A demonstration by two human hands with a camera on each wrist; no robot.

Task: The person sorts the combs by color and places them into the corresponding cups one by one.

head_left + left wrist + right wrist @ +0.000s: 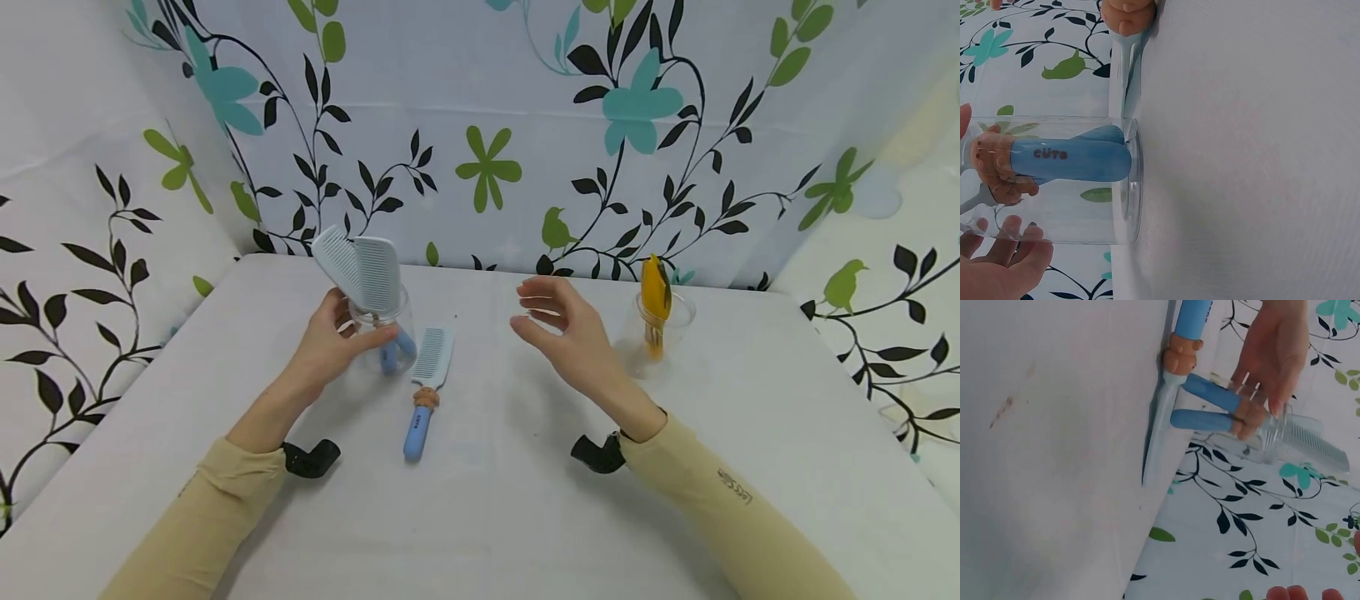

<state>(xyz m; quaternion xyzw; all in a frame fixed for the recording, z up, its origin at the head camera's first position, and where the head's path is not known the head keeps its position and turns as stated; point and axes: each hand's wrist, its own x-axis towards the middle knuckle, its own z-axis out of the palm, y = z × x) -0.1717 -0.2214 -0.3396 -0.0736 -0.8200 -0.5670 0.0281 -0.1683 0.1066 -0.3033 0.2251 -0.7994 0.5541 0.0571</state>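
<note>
My left hand (326, 337) grips a clear jar (408, 312) at the left back of the table, thumb on the near side. Two pale blue combs (378, 275) stand in it, teeth up. Through the jar wall (1085, 225), the left wrist view shows their blue handles (1072, 160) with brown bear-like figures. A similar comb (431, 358) lies on the table, right of the jar, its handle toward me. My right hand (562, 333) hovers with relaxed, slightly bent fingers, holding nothing; only fingertips (1297, 592) show in the right wrist view.
Behind and right of my right hand, another clear jar (678, 321) holds yellow things (655, 292) whose kind I cannot tell. A white surface (487, 500) covers the table. Patterned cloth (427, 83) hangs along the back and sides.
</note>
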